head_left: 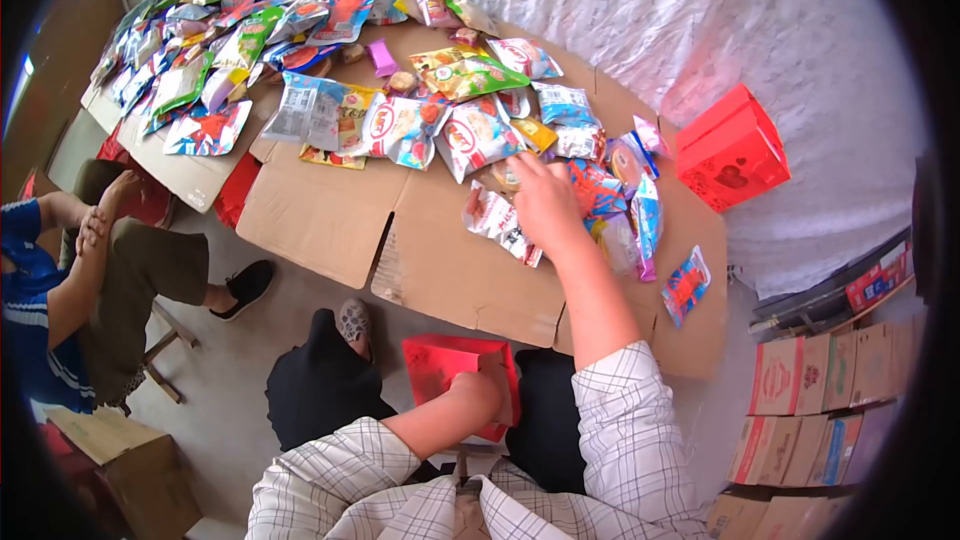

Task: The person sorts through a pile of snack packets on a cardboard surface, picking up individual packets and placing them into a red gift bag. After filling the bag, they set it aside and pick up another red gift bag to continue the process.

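Right hand point(548, 208) reaches among snack packets point(482, 138), left hand point(474, 397) into a red box point(436, 354); both grips unclear. Pinching packet edges seems gentlest.

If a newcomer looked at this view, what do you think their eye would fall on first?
Probably the colourful spread of snack packets across the cardboard, densest at the far left. Next, perhaps, the vivid red box at the cardboard's right edge, before the pale sheet. Then the right hand among the packets, and a second red box between the knees.
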Demonstrator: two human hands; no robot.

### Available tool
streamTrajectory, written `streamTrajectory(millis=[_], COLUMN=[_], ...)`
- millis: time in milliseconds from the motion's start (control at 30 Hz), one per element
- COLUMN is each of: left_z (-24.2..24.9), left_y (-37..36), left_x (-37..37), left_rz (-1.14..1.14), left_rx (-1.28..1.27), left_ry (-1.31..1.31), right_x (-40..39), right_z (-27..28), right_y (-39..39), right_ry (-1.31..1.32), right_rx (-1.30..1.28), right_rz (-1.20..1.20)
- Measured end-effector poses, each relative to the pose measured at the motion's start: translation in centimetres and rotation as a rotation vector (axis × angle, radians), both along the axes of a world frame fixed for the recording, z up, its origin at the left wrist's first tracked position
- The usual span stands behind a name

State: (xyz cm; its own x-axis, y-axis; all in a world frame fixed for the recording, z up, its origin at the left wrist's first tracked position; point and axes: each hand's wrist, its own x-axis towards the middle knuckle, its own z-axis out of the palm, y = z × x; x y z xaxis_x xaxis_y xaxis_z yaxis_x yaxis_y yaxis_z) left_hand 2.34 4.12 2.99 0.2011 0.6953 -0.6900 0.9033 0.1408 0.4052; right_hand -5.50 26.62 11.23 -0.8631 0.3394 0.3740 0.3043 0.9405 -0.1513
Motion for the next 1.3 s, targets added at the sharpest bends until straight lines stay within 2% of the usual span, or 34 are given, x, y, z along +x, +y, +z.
streamTrajectory(millis=[233, 333, 500, 567, 700, 867, 1033, 1133, 1233, 1300], left_z=[0.0, -0.4, 0.2, -0.4, -0.4, 1.3, 1.1, 1.2, 0.5, 0.2], left_y=[0.2, 0.0, 0.3, 0.3, 0.1, 0.4, 0.6, 0.7, 0.5, 0.4], left_x=[-0.1, 0.1, -0.2, 0.1, 0.3, 0.0, 0.1, -0.1, 0.1, 0.2], left_rz=[0.030, 0.038, 0.029, 0.020, 0.028, 0.036, 0.053, 0.055, 0.022, 0.020], left_rx=[-0.020, 0.002, -0.005, 0.007, 0.034, 0.007, -0.002, -0.003, 0.015, 0.015], left_ry=[-0.006, 0.001, -0.002, -0.001, 0.004, 0.000, -0.002, -0.009, -0.005, -0.005], right_x=[-3.1, -2.3, 0.2, 1.1, 2.5, 3.6, 5.7, 7.7, 9.1, 9.7], right_z=[-0.3, -0.5, 0.2, 0.7, 1.2, 1.0, 3.5, 3.6, 3.4, 2.8], right_y=[-0.7, 1.2, 3.0, 3.1, 3.3, 3.8, 2.7, 1.4, -0.2, -0.6], right_ry=[0.012, -0.149, -0.181, -0.209, -0.255, -0.006, 0.062, -0.037, -0.030, 0.079], right_rx=[0.022, 0.086, 0.072, -0.021, 0.022, 0.201, 0.243, 0.212, 0.089, 0.013], right_rz=[0.168, -0.021, 0.013, -0.016, -0.010, -0.019, -0.048, -0.023, -0.020, -0.018])
